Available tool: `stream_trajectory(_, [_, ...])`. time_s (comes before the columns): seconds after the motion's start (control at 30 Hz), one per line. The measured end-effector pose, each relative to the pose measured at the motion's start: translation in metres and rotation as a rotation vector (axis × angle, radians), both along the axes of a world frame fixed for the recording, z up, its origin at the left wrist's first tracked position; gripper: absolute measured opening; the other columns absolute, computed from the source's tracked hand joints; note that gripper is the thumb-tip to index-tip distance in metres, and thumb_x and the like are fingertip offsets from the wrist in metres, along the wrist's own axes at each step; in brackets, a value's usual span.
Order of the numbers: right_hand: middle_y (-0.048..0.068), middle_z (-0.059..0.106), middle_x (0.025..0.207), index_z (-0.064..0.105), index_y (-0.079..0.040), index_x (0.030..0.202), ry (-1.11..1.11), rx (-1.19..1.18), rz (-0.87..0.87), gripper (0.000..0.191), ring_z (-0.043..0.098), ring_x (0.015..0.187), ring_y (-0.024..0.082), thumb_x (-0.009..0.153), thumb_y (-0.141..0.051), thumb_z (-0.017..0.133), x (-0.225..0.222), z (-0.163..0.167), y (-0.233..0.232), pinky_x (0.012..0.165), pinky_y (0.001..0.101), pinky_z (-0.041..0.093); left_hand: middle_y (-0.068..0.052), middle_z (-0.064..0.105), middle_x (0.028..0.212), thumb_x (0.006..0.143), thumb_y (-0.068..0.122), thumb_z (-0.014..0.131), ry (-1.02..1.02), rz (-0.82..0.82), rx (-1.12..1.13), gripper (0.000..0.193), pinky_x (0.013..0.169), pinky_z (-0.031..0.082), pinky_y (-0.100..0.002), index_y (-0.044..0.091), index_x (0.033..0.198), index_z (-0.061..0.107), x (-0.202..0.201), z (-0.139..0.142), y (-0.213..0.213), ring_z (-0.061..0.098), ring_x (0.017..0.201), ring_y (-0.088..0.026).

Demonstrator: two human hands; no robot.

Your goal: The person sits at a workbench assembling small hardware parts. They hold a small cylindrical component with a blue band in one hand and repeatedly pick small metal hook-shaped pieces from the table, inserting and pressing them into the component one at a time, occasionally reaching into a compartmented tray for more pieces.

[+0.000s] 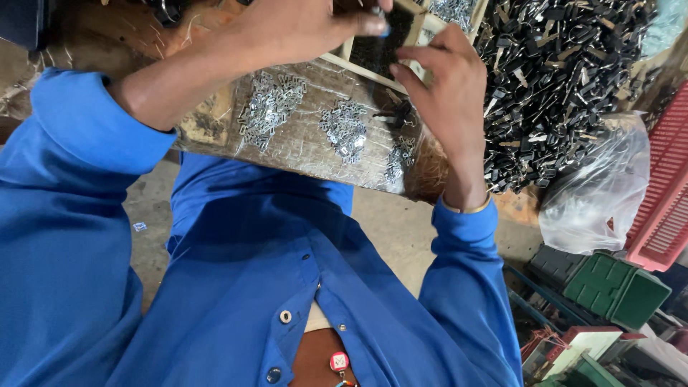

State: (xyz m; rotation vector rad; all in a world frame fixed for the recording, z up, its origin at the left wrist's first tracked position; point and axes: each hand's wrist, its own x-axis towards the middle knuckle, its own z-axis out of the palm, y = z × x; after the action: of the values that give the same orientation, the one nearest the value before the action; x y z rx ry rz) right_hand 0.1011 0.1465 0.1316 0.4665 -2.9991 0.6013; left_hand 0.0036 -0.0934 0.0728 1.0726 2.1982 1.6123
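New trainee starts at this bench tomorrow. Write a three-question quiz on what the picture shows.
1. True or false: the small silver metal clips lie in separate little heaps on the shiny foil-covered board.
2. What lies heaped to the right of the person's right hand?
A. red plastic caps
B. black plastic and metal parts
C. blue cloth scraps
3. Fill in: the green plastic crate sits low at the ____ of the view.

Key
1. True
2. B
3. right

Both hands, the left hand too, are raised at the wooden-framed tray; whether either grip is closed on anything cannot be told.
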Motion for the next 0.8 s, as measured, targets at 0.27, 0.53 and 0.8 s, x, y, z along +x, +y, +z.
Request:
stream_trajectory(0.27, [0.010, 0.062, 0.093, 0.078, -0.008, 0.095, -0.060, 0.005, 0.068, 0.010, 0.065, 0.090, 0.029, 0.091, -0.015, 0.085, -0.033, -0.016, 0.000, 0.075, 0.0428, 0.048, -0.005, 0.076, 0.117, 0.106, 0.018, 0.076, -0.141, -0.054, 0.173, 0.022, 0.094, 0.061, -0.034, 0.008, 0.124, 0.068, -0.008, -0.006, 0.006, 0.076, 0.112, -0.017])
stream_trajectory(0.53, [0.008, 0.061, 0.098, 0.067, 0.000, 0.108, 0.037, -0.344, 0.030, 0.012, 0.057, 0.083, 0.019, 0.106, -0.003, 0.078, -0.050, -0.040, 0.020, 0.072, 0.0319, 0.044, -0.005, 0.073, 0.120, 0.103, 0.010, 0.080, -0.173, 0.003, 0.241, 0.023, 0.097, 0.063, -0.031, 0.006, 0.123, 0.069, -0.014, -0.014, 0.012, 0.074, 0.114, -0.018])
stream_trajectory(0.8, [0.001, 0.059, 0.110, 0.067, 0.001, 0.121, -0.106, -0.800, -0.070, 0.007, 0.044, 0.082, 0.006, 0.114, 0.002, 0.070, -0.044, -0.045, 0.017, 0.071, 0.0202, 0.034, -0.009, 0.079, 0.117, 0.101, 0.007, 0.085, -0.249, 0.044, 0.288, 0.023, 0.101, 0.063, -0.031, 0.000, 0.119, 0.072, -0.019, -0.025, 0.021, 0.078, 0.112, -0.017])
